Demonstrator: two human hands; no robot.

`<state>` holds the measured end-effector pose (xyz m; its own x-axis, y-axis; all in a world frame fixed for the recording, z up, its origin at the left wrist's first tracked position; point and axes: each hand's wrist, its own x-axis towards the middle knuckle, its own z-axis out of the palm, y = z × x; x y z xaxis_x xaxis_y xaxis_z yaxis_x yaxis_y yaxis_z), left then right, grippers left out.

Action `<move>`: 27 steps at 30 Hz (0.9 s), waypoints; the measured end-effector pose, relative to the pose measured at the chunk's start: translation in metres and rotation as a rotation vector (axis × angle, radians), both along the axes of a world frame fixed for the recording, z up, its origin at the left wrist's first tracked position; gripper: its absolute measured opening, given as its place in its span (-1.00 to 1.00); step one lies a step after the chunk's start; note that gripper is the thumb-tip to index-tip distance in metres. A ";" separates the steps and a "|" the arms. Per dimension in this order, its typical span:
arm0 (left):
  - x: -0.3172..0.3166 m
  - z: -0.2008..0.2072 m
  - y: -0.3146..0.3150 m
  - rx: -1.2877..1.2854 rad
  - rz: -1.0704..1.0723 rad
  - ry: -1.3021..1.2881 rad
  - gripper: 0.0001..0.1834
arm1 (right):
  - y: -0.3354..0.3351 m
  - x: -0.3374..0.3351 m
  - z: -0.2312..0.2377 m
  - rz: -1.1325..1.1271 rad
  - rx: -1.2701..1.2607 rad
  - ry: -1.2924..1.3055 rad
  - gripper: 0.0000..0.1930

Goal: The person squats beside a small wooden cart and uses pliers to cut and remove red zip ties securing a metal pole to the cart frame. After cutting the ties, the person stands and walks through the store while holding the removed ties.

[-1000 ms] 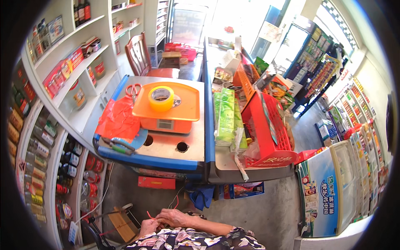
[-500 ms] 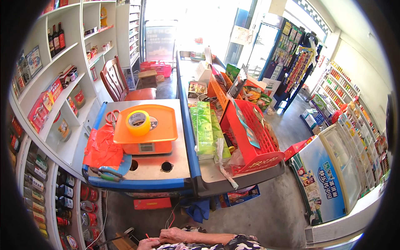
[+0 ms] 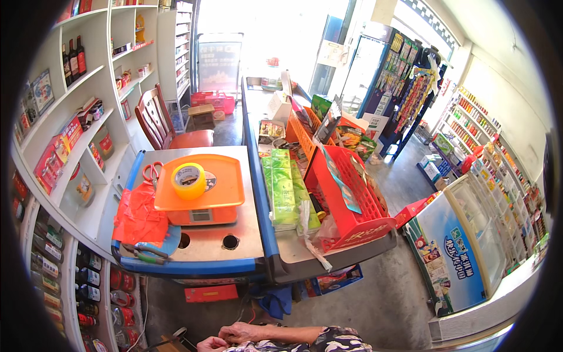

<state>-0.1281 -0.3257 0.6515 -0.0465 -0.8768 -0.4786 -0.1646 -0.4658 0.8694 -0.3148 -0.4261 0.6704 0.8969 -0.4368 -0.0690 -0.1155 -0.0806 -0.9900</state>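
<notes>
Low at the bottom edge, my two hands are together. My left hand is closed, its fingertips close against the right one; what they pinch is too small to make out. My right hand is also closed, its fingers bent down and partly hidden. A thin red wire runs from beside it up toward the counter's underside. Patterned cloth covers my upper arm and lap. Beyond, on the metal-topped counter, stand an orange scale with a yellow tape roll on its pan.
Red-handled scissors, red plastic bags and pliers lie left of the scale. Right of it are green packs and a red basket. Shelves line the left; a chest freezer stands right.
The view has shifted slightly, moving the counter a little left and down. My hands stay together; the red tip seen by the left fingers no longer shows, and the wire's curve has changed.
</notes>
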 end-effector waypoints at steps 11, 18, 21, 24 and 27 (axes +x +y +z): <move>0.003 -0.018 0.007 -0.615 -0.304 -0.592 -0.80 | -0.008 0.012 -0.005 0.179 -0.110 0.134 -0.81; 0.002 -0.010 0.013 -0.638 -0.295 -0.770 -0.83 | -0.013 0.017 0.000 0.330 0.127 0.080 -0.76; 0.004 -0.009 0.018 -0.637 -0.287 -0.826 -0.84 | -0.011 0.014 0.003 0.270 0.212 0.047 -0.75; 0.002 -0.005 0.021 -0.641 -0.279 -0.876 -0.84 | -0.005 0.014 -0.002 0.179 0.147 0.058 -0.79; -0.001 0.002 0.024 -0.634 -0.263 -0.923 -0.83 | 0.009 0.018 -0.015 0.072 0.006 0.089 -0.80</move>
<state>-0.1289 -0.3021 0.6533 -0.1250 -0.9872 0.0987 -0.8878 0.1558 0.4330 -0.2964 -0.4167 0.6553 0.9161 -0.3709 -0.1524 -0.1972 -0.0859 -0.9766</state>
